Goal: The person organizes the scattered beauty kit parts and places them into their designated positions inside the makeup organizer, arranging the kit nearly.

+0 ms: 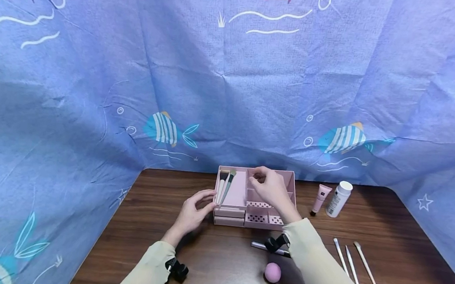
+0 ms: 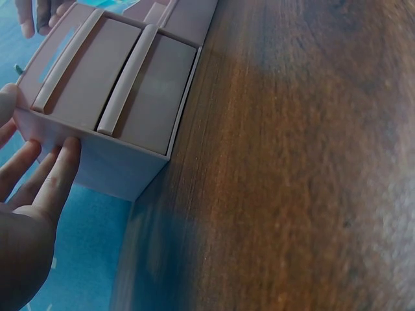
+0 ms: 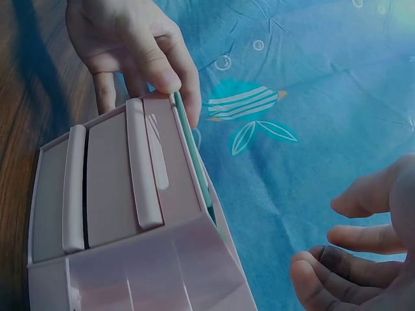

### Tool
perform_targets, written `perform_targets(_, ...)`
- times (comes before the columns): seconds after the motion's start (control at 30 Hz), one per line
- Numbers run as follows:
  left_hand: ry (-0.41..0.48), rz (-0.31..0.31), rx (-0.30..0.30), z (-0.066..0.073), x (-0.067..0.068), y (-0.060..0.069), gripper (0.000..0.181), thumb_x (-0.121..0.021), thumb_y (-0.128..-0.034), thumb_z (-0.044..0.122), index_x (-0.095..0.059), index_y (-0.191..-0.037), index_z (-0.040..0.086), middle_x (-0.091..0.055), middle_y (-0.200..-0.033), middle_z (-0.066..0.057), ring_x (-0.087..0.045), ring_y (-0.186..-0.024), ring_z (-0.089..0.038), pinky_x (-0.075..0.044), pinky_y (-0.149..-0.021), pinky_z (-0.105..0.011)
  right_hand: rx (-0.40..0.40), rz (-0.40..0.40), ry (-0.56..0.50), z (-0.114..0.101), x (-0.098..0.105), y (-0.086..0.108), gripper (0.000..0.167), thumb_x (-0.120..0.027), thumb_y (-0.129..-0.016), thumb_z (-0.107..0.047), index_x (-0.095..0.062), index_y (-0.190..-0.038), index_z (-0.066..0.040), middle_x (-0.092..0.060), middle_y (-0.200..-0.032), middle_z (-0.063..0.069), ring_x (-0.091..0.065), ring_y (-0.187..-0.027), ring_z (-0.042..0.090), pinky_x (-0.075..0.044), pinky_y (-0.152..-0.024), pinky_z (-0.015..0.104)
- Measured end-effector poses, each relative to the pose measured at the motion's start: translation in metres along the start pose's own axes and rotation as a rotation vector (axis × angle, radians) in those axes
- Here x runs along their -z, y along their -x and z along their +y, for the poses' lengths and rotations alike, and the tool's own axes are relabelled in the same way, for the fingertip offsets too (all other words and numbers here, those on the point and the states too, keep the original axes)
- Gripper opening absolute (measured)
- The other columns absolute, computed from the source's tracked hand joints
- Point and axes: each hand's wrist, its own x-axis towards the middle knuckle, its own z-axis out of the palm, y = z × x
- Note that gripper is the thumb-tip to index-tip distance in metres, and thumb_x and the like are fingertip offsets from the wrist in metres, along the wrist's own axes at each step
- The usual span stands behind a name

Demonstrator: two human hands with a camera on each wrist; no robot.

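A pink makeup organizer (image 1: pixel 229 212) stands at the back of the table, with two drawer fronts on its left half. Makeup brushes (image 1: pixel 227 186) lie in its upper left tray. My left hand (image 1: pixel 192 213) grips the organizer's front left corner, the thumb at the top edge and the fingers against the side wall (image 2: pixel 107 172). Above the right compartments hovers my right hand (image 1: pixel 271 188), its fingers loosely bent and nothing between them. In the right wrist view, that right hand (image 3: pixel 360 243) is apart from the organizer, and a green brush handle (image 3: pixel 189 139) shows along the tray's edge.
Right of the organizer stand a pink tube (image 1: pixel 321 198) and a white bottle (image 1: pixel 339 199). Several slim brushes (image 1: pixel 370 273) lie at the right. A pink ball-shaped sponge (image 1: pixel 272 272) and a silver-and-black pen-like item (image 1: pixel 259 246) lie in front. A blue fish-print cloth (image 1: pixel 258 94) hangs behind.
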Motion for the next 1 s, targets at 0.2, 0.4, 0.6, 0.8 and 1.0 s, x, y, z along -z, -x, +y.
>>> perform_targets(0.2,-0.007,0.006,-0.054,0.0,-0.001,-0.001,0.034,-0.066,-0.0897,-0.002,-0.059,-0.121,-0.011,-0.059,-0.125,-0.029,-0.059,-0.113,-0.045,-0.047,-0.097,-0.058,0.006,0.017,0.008,0.005,0.011,0.008,0.026,-0.065,-0.088,-0.018,-0.069,-0.111,-0.007,-0.073,-0.096,0.006,-0.07,-0.086,0.02,-0.057,-0.081,0.039)
perform_targets(0.4,0.004,0.006,-0.038,0.002,0.0,-0.001,0.034,-0.065,-0.0896,-0.003,-0.059,-0.121,-0.012,-0.059,-0.125,-0.029,-0.059,-0.114,-0.046,-0.047,-0.098,-0.059,0.037,0.048,-0.002,0.012,0.021,0.016,0.023,-0.066,-0.087,-0.016,-0.07,-0.108,-0.008,-0.073,-0.093,0.006,-0.07,-0.083,0.019,-0.058,-0.077,0.038)
perform_targets(0.6,-0.002,-0.003,-0.018,0.001,0.001,-0.001,0.034,-0.065,-0.09,-0.002,-0.059,-0.122,-0.011,-0.059,-0.126,-0.028,-0.059,-0.115,-0.043,-0.046,-0.099,-0.058,0.028,0.067,-0.002,0.02,0.029,0.022,0.02,-0.068,-0.086,-0.015,-0.07,-0.105,-0.01,-0.073,-0.09,0.004,-0.07,-0.08,0.017,-0.058,-0.073,0.035)
perform_targets(0.8,0.014,-0.006,-0.005,-0.002,0.001,-0.001,0.034,-0.065,-0.0901,-0.002,-0.059,-0.123,-0.011,-0.059,-0.127,-0.028,-0.058,-0.117,-0.044,-0.045,-0.099,-0.06,0.007,0.084,0.004,0.025,0.036,0.028,0.02,-0.069,-0.087,-0.017,-0.07,-0.106,-0.009,-0.074,-0.09,0.004,-0.07,-0.081,0.019,-0.058,-0.073,0.037)
perform_targets(1.0,0.01,-0.004,-0.001,-0.003,0.001,-0.001,0.034,-0.066,-0.0901,-0.001,-0.06,-0.122,-0.009,-0.059,-0.127,-0.026,-0.058,-0.117,-0.043,-0.045,-0.1,-0.059,-0.024,0.098,0.037,0.037,0.041,0.036,0.02,-0.068,-0.088,-0.015,-0.07,-0.107,-0.009,-0.073,-0.091,0.005,-0.071,-0.082,0.02,-0.057,-0.073,0.037)
